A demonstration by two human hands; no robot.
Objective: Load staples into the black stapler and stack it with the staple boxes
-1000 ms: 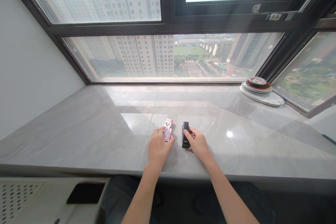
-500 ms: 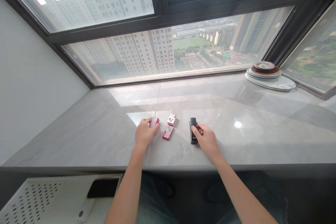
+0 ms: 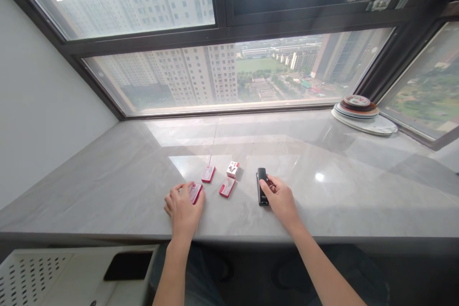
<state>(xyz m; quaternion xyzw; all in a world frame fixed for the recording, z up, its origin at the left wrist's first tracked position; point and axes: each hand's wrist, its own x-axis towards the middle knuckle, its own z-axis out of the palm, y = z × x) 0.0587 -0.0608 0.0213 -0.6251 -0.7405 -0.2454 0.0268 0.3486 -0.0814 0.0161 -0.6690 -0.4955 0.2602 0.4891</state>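
My left hand [image 3: 184, 208] is closed around a small red-and-white box [image 3: 195, 193] near the counter's front, thumb on its right side and fingertips at its far left. Just beyond it lies a second flat red-and-white box [image 3: 208, 174]. To the right, a third flat red box [image 3: 227, 187] sits tilted in front of a white box [image 3: 233, 169] with dark and red print. A black stapler [image 3: 262, 189] lies lengthwise on the counter, and my right hand [image 3: 281, 198] grips it from the right with the thumb on top.
The grey marble-patterned counter [image 3: 333, 201] runs up to a dark-framed window [image 3: 222, 36]. A stack of plates [image 3: 358, 112] stands in the far right corner. Below the front edge at the left is a white perforated unit [image 3: 75, 277] with a dark rectangular object [image 3: 128, 266] on it.
My left hand has let go of the farther red box and moved nearer and left, onto another red box. The right hand keeps its hold on the stapler. The view has shifted slightly.
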